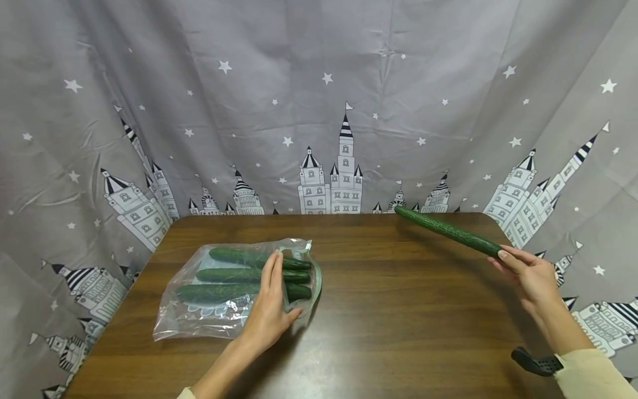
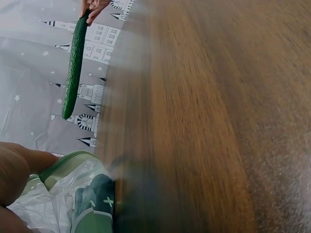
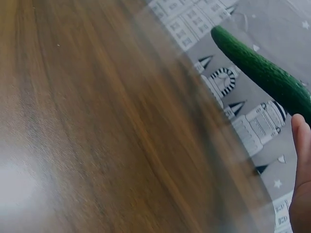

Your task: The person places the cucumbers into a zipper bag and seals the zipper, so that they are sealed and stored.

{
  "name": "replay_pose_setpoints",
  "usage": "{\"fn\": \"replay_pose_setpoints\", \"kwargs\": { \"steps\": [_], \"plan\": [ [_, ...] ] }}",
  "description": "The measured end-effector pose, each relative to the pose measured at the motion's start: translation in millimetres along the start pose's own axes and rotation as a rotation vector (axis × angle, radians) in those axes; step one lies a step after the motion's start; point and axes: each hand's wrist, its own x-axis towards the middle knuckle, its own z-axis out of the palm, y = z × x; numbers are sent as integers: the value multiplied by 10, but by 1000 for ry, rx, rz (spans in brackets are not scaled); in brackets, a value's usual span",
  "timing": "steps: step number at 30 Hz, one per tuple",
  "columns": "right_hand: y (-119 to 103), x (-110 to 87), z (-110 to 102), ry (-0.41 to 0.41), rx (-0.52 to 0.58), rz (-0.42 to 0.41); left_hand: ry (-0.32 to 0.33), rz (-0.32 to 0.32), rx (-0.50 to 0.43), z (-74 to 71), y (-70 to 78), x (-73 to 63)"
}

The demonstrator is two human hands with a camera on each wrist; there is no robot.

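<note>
My right hand (image 1: 533,277) pinches one end of a long green cucumber (image 1: 448,231) and holds it up above the right side of the table, its far end pointing left and away. On the left lies a clear plastic zip bag (image 1: 199,327) with three cucumbers (image 1: 219,292) inside, side by side. The bag's green-edged mouth (image 1: 317,288) faces right and stands partly open. Near that mouth my left hand (image 1: 269,316) rests on the bag, fingers extended and thumb apart. In the left wrist view, the cucumber ends (image 2: 99,194) show at the mouth.
The brown wooden table (image 1: 399,332) reflects light near its front. Behind it and at both sides hangs a grey curtain (image 1: 349,55) with printed stars and castles. A black strap (image 1: 535,363) is at the right wrist.
</note>
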Motion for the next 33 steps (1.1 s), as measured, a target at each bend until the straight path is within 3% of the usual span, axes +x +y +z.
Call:
{"fn": "replay_pose_setpoints", "kwargs": {
  "steps": [6, 18, 27, 33],
  "plan": [
    [105, -26, 166, -113, -15, 37, 21, -3, -3, -9, 16, 6],
    [276, -78, 436, -318, -123, 17, 31, 14, 21, -26, 32, 23],
    [489, -43, 650, -387, -264, 45, 22, 6, 14, -36, 45, 56],
    [626, 14, 804, -413, -297, 70, 12, 6, 11, -33, 48, 65]
  ]
}}
